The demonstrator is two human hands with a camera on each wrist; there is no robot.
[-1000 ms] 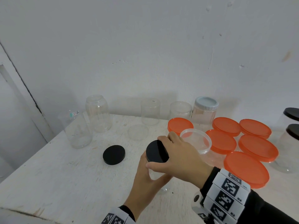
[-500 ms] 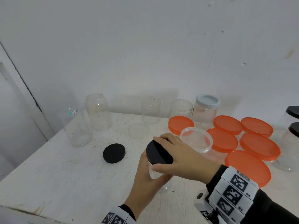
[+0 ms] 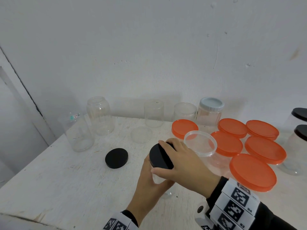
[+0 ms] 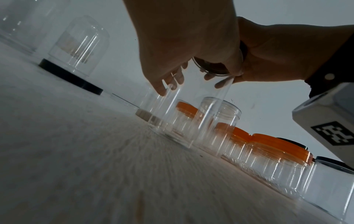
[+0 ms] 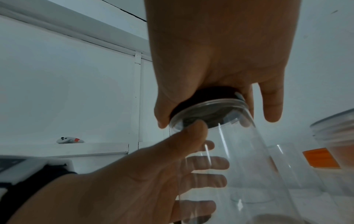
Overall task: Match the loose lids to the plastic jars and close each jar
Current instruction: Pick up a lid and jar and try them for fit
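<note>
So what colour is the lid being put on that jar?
Black; the lid under the right hand shows best in the head view.

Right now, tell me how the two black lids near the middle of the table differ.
The black lid on the jar sits tilted on a clear jar, gripped by the right hand while the left hand holds the jar. The loose black lid lies flat on the table, untouched. Both are round, black and look alike in size.

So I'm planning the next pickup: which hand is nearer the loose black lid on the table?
Left. The left hand grips the jar just right of the loose black lid; the right hand sits farther right.
</note>
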